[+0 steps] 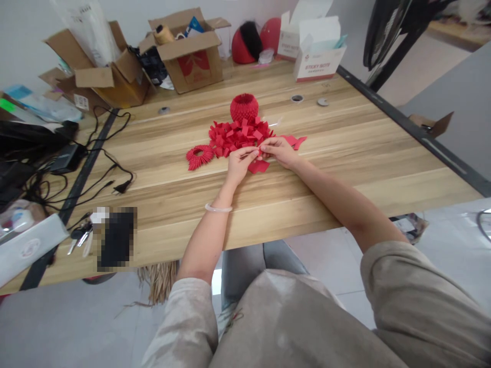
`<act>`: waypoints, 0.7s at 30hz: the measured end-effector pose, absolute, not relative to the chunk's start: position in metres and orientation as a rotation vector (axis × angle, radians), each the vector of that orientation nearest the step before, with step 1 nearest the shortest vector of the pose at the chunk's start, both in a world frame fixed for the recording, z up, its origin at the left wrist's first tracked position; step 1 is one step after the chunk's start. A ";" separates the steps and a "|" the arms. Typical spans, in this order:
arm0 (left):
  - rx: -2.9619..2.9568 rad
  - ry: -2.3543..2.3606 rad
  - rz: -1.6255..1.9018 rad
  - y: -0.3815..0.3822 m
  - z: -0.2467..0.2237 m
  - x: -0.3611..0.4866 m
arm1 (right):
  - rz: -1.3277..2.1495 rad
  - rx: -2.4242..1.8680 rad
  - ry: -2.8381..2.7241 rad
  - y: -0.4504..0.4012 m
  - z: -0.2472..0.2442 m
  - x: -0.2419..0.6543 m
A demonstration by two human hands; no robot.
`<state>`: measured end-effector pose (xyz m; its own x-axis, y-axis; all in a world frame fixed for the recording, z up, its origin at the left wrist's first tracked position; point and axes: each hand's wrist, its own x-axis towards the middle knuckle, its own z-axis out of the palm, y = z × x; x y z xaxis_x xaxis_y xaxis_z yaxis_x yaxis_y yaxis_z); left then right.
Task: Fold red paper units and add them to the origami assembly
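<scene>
My left hand [242,161] and my right hand [279,150] meet over the table, both pinching a small piece of red paper [260,152] between the fingertips. Most of that piece is hidden by my fingers. Just beyond lies a heap of folded red paper pieces [230,137]. Behind the heap stands a round red vase-like form [244,107] built of many folded pieces. To the left of my left hand rests a ring of red folded pieces [199,156]. Flat red paper [259,166] lies under my hands, and more red paper [294,142] is beyond my right hand.
Cardboard boxes [195,59] and white sticky note boxes [320,56] line the back of the wooden table [337,122]. Black cables with a plug [121,187], keys [82,235] and a blurred-out dark object [117,240] lie at left. A black fan [387,36] stands at the right.
</scene>
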<state>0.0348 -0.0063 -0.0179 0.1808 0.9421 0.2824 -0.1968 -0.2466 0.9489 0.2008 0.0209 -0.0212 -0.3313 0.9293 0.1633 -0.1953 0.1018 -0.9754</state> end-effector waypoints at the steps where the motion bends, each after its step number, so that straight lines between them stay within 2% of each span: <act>1: 1.355 0.784 1.319 -0.006 -0.018 0.035 | 1.428 -0.795 -1.378 0.022 -0.022 0.201; 21: 1.314 0.762 1.310 -0.006 -0.018 0.035 | 1.391 -0.766 -1.347 0.025 -0.028 0.203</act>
